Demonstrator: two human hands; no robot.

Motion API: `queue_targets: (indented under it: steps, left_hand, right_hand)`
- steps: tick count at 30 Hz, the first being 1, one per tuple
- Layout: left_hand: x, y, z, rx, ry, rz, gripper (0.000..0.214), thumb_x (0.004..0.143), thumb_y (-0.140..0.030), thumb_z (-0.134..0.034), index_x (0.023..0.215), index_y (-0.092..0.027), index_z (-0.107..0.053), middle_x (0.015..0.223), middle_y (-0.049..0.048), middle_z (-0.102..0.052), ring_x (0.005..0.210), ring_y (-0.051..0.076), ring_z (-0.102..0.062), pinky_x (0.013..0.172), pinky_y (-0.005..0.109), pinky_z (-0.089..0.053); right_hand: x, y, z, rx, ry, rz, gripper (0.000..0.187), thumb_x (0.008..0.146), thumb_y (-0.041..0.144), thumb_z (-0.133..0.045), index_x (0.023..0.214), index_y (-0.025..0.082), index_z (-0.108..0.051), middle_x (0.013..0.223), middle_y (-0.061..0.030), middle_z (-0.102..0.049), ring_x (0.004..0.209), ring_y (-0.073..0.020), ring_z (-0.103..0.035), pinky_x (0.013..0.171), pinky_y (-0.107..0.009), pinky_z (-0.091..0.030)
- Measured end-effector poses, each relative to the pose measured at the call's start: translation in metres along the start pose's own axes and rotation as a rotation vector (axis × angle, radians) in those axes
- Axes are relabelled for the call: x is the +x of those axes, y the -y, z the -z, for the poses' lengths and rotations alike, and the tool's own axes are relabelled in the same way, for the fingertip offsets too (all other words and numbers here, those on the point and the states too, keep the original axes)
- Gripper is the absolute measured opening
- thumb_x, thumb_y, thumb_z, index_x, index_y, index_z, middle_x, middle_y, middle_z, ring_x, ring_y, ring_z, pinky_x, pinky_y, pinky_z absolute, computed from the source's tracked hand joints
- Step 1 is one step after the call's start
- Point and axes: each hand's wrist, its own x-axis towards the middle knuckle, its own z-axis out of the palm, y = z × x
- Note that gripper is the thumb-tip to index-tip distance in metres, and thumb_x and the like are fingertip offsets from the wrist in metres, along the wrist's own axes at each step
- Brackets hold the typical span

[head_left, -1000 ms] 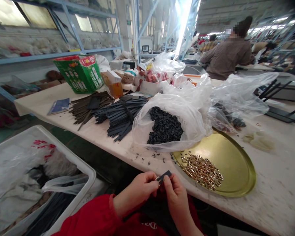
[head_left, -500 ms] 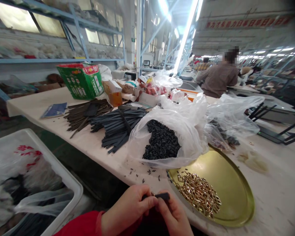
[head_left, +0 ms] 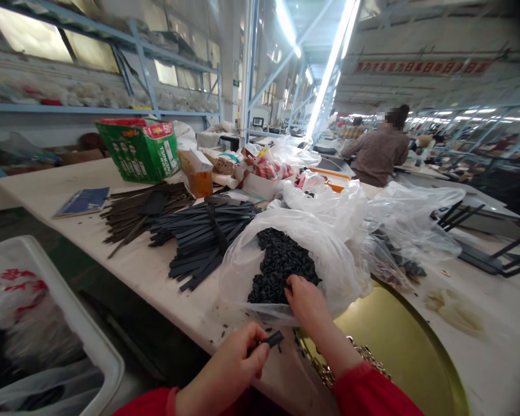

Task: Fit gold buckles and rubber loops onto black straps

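Note:
My left hand [head_left: 238, 361] is closed around a short black strap [head_left: 274, 340], whose end sticks out past the thumb and fingers. Over the open clear plastic bag [head_left: 238, 277] reaches my right hand [head_left: 305, 297], fingers bent together at the near edge of a pile of small black loops [head_left: 281, 260]. Its fingertips are partly hidden among the loops. Beneath my right forearm lies a gold oval tray [head_left: 407, 335] with small gold metal pieces [head_left: 327, 375], partly covered by the arm and sleeve.
Bundles of black strips [head_left: 199, 231] and dark brown strips [head_left: 125, 216] lie left of the bag. Behind them stand a green carton [head_left: 134, 153] and a small open box [head_left: 195, 173]. A white bin [head_left: 112, 370] is at lower left. A person [head_left: 377, 147] sits farther back.
My right hand has left the strap and moved up and forward to the black loops in the bag. My left hand still holds the strap. The view has shifted slightly.

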Motion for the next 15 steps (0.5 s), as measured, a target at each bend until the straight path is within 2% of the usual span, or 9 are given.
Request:
queue_targets:
  steps: [3,6,8,10,12,15]
  left_hand:
    - [0.003,0.002,0.003,-0.024,-0.028,-0.002,0.011,0.080,-0.027,-0.041,0.078,-0.017,-0.045,0.053,-0.0060,-0.047,0.048,0.009,-0.041,0.050,0.019,-0.032]
    - [0.004,-0.002,0.006,-0.077,-0.067,-0.006,0.017,0.080,-0.034,-0.041,0.077,-0.017,-0.044,0.052,-0.0061,-0.045,0.046,0.009,-0.039,0.046,0.020,-0.030]
    - [0.004,-0.008,0.007,-0.100,-0.111,-0.025,0.022,0.081,-0.038,-0.041,0.077,-0.017,-0.045,0.052,-0.0058,-0.044,0.045,0.009,-0.038,0.045,0.020,-0.028]
    - [0.002,-0.016,0.006,-0.096,-0.157,-0.056,0.023,0.081,-0.039,-0.042,0.078,-0.017,-0.046,0.053,-0.0057,-0.043,0.046,0.009,-0.038,0.045,0.020,-0.029]
    - [-0.002,-0.022,0.002,-0.053,-0.183,-0.097,0.023,0.082,-0.038,-0.043,0.077,-0.016,-0.047,0.055,-0.0048,-0.045,0.049,0.009,-0.040,0.049,0.020,-0.031]
    - [-0.010,-0.027,-0.005,0.083,-0.204,-0.137,0.020,0.082,-0.034,-0.045,0.075,-0.016,-0.051,0.063,-0.0021,-0.050,0.058,0.011,-0.045,0.056,0.022,-0.034]
  right_hand:
    - [-0.001,-0.001,-0.005,0.070,-0.021,-0.014,0.013,0.074,0.008,-0.049,0.079,0.017,-0.058,0.083,-0.0112,-0.063,0.079,-0.0231,-0.058,0.074,-0.035,-0.039]
    - [-0.016,0.002,0.004,0.205,-0.052,-0.027,0.018,0.081,0.021,-0.046,0.095,0.016,-0.056,0.095,-0.0125,-0.064,0.086,-0.0231,-0.059,0.079,-0.038,-0.042]
    - [-0.034,0.009,0.012,0.495,-0.016,-0.113,0.024,0.082,0.034,-0.049,0.097,0.017,-0.054,0.092,-0.0101,-0.066,0.079,-0.0204,-0.061,0.072,-0.035,-0.047]
    - [-0.054,0.018,0.017,0.894,0.059,-0.289,0.031,0.073,0.042,-0.062,0.091,0.017,-0.056,0.085,-0.0068,-0.067,0.069,-0.0168,-0.061,0.066,-0.031,-0.048]
    - [-0.074,0.029,0.019,1.214,0.124,-0.466,0.035,0.061,0.040,-0.074,0.081,0.017,-0.058,0.076,-0.0030,-0.066,0.063,-0.0136,-0.058,0.064,-0.028,-0.047]
    - [-0.098,0.039,0.016,1.449,0.160,-0.612,0.034,0.051,0.034,-0.082,0.069,0.017,-0.058,0.065,0.0018,-0.061,0.059,-0.0107,-0.054,0.064,-0.025,-0.046]
